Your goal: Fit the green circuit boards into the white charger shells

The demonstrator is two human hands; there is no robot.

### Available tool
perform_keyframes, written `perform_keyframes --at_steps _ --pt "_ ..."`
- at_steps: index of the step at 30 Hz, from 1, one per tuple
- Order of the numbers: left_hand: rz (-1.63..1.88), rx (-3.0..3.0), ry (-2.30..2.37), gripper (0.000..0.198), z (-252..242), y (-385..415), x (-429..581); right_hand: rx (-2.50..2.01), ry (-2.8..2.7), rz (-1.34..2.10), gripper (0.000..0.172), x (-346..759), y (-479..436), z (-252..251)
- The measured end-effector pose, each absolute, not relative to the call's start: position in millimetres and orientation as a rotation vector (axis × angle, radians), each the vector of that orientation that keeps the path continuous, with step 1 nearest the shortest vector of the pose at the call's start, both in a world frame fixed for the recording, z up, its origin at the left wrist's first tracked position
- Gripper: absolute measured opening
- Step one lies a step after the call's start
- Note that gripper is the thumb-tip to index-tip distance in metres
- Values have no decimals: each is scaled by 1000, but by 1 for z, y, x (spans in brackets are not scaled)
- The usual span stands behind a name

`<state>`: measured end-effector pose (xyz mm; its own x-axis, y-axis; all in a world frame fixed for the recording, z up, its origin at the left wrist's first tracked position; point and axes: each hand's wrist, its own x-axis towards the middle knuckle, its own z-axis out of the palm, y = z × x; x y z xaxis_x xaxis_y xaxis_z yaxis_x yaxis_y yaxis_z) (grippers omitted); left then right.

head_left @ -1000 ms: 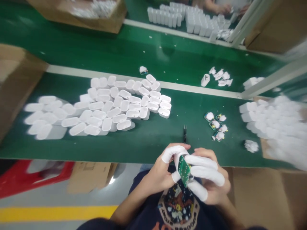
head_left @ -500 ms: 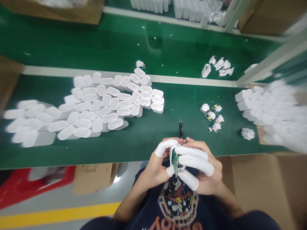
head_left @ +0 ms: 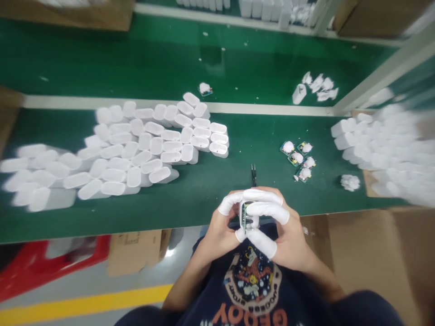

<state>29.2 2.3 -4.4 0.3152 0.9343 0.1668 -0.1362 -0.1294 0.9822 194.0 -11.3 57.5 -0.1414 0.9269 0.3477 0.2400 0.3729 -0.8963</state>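
Note:
My left hand (head_left: 219,228), with white finger cots, is closed around a white plastic housing (head_left: 241,216) at the table's front edge. A green circuit board (head_left: 244,218) sits at the housing's open mouth, at least partly inside it. My right hand (head_left: 283,228), also in finger cots, closes on the board and housing from the other side. Its fingers hide much of both parts. Just beyond my hands lies a pair of dark tweezers (head_left: 253,174). Several circuit boards with white blobs (head_left: 297,158) lie to the right of the tweezers.
Rows of white housings (head_left: 146,142) with open tops stand on the left of the green table (head_left: 210,194). More white housings (head_left: 394,149) are heaped at the right. A small white cluster (head_left: 350,182) lies near them. On the back ledge are a single board (head_left: 205,88) and white pieces (head_left: 317,82).
The circuit board shows less outside the housing than before and appears deeper in its mouth. My right-hand fingers have shifted around the housing. The view has moved slightly.

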Motion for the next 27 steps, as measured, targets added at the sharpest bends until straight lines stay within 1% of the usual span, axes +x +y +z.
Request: perform_keyframes --at_steps 5,7,9,17,21,24,27 --pt "1118 1466 766 44 -10 2 30 -1349 -1453 1200 59 200 -23 57" --pt "1142 1551 732 47 -12 2 29 -1357 -1421 1331 58 202 -25 57" --pt "1143 1615 712 50 -12 2 28 -1330 -1382 1381 55 202 -25 58" --pt "1151 1771 733 46 -7 2 29 -1297 -1345 1386 46 203 -25 55" --pt "1166 1830 768 47 -11 2 29 -1340 -1318 1360 44 200 -26 51" --pt "1169 1752 762 46 -10 0 30 -1364 -1262 1355 45 199 -24 47" --pt "1139 1530 708 44 -6 -3 32 -1176 -1131 1587 46 208 -20 43"
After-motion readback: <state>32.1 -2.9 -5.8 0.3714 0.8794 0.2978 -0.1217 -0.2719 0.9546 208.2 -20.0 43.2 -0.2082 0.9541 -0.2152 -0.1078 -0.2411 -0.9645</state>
